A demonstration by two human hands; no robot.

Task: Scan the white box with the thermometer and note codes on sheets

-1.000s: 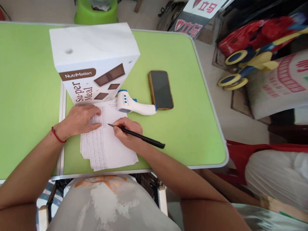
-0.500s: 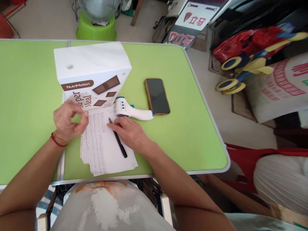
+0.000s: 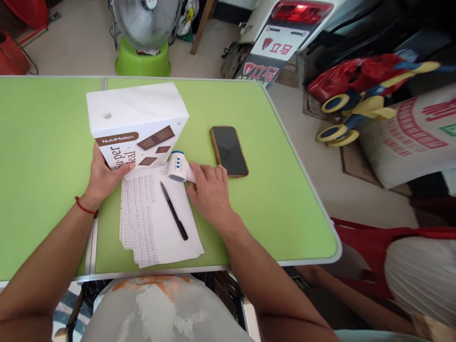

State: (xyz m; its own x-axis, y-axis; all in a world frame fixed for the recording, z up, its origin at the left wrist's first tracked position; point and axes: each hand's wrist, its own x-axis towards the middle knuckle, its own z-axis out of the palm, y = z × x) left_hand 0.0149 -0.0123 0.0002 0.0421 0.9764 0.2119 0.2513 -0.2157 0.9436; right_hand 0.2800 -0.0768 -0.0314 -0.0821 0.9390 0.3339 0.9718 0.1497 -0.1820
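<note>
My left hand [image 3: 101,175] grips the lower left corner of a white NutriMotion box [image 3: 138,105], thumb across its printed front and the other fingers partly hidden behind the side. The box stands at the top edge of a stack of written paper sheets [image 3: 171,244]. My right hand [image 3: 212,194] is closed over the handle of a white and blue infrared thermometer [image 3: 177,166], whose head points left beside the box. A black pen [image 3: 174,211] lies slanted on the sheets between my hands. Just beyond my right fingers rests a dark-screened phone [image 3: 230,151] in a brown case.
The green folding table [image 3: 281,204] has a metal rim and a seam left of the papers. Behind it a fan [image 3: 146,23] sits on a green stool [image 3: 142,59]. Another person [image 3: 420,270] is seated at the right. A printed sack [image 3: 420,133] stands on the floor.
My left hand has opened from a pinch and taken hold of the box's corner. My right hand has moved from beside the pen onto the thermometer's handle. The view has tilted up slightly.
</note>
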